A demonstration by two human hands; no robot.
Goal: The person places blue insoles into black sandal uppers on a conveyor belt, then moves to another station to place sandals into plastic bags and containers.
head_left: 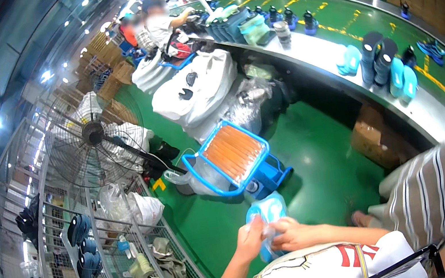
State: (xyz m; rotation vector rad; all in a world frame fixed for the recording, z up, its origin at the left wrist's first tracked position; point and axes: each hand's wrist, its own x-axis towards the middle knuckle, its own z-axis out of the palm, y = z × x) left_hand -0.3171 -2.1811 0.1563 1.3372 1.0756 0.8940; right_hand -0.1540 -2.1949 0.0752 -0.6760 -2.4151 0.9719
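Observation:
Close in front of my body I hold a pair of light blue shoe insoles (271,207), slightly blurred. My left hand (249,240) is closed on their left edge, thumb on top. From the right, my right hand (294,234) grips them near the middle, its fingers bent inward. Part of the light blue shape shows below the hands, above my white shirt. Just beyond the insoles stands a blue-framed chair (235,192) with an orange-brown slatted seat under clear plastic.
On the right runs a long workbench (310,48) beside a green conveyor (358,21), bearing light blue insoles (348,61) and dark insoles (377,59). A carton (371,139) sits underneath. White sacks (197,87), a large fan (93,133) and a wire rack (103,228) stand left. A person in stripes (441,162) is close right.

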